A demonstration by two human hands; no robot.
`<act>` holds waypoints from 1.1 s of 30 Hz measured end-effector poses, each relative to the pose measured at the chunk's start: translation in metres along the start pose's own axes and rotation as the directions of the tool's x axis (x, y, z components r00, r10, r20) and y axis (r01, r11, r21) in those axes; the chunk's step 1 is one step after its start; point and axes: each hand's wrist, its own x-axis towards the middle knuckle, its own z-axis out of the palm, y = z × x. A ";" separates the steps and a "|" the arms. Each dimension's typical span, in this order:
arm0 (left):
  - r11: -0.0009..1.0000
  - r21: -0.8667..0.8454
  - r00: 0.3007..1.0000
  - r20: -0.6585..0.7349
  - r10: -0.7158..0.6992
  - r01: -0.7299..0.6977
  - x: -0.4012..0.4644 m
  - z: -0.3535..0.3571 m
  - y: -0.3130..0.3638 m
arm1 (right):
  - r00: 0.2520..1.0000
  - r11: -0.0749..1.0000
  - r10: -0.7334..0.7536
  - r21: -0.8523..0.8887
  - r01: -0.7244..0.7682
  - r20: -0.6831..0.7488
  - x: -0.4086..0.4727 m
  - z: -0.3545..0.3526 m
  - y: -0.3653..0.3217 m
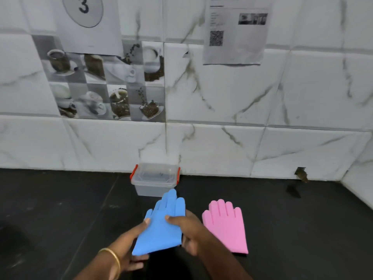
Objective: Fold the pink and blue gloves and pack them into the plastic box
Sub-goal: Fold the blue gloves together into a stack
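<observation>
- You have two gloves: one blue glove [161,225] pinched between your left hand [129,245] and right hand [191,229], one pink glove [226,225] just right of your right hand.
- You have one plastic box [154,178], beyond your hands.
- You wear one bangle [113,257], on your left wrist.

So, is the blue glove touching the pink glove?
Apart. In the head view the blue glove is held in both hands, while the pink glove lies flat on the counter, with the right hand between them.
</observation>
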 end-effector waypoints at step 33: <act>0.973 0.144 0.890 -0.398 0.223 -0.180 0.067 -0.242 0.017 | 0.905 0.922 0.083 -0.313 -0.229 -0.418 0.185 0.149 0.141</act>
